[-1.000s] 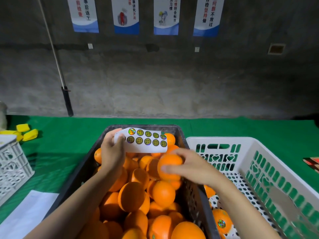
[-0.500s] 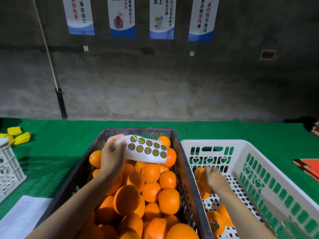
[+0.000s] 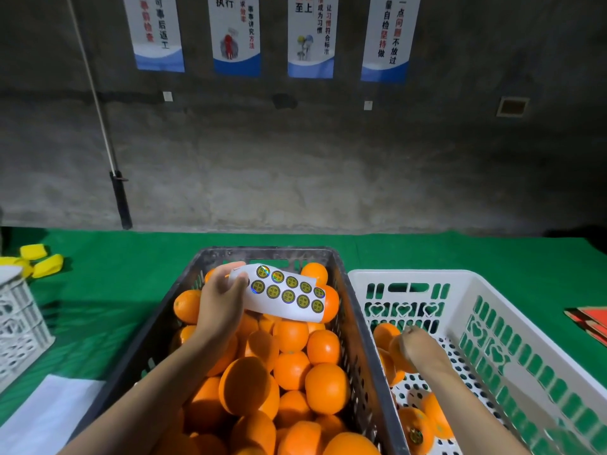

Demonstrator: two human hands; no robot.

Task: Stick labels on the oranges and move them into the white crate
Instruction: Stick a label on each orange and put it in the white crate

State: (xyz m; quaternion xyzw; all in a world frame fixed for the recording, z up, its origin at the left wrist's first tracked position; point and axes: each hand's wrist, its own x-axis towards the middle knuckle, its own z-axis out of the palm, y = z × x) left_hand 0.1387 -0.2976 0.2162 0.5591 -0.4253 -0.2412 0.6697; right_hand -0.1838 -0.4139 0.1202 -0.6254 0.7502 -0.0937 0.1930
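Left hand is raised over the far end of the black crate. Thumb and fingers pinch the left end of the label sheet, and the rest of the sheet juts out to the right above the fruit. Ten round labels show on it in two rows. The black crate is heaped with loose oranges.

Right hand is down inside the white crate, which stands against the black crate's right side. Its fingers are curled round an orange near the left wall; the fingertips are hidden behind the back of the hand. More fruit lies on the perforated floor, including a labelled orange at the near end. Both crates stand on a green cloth
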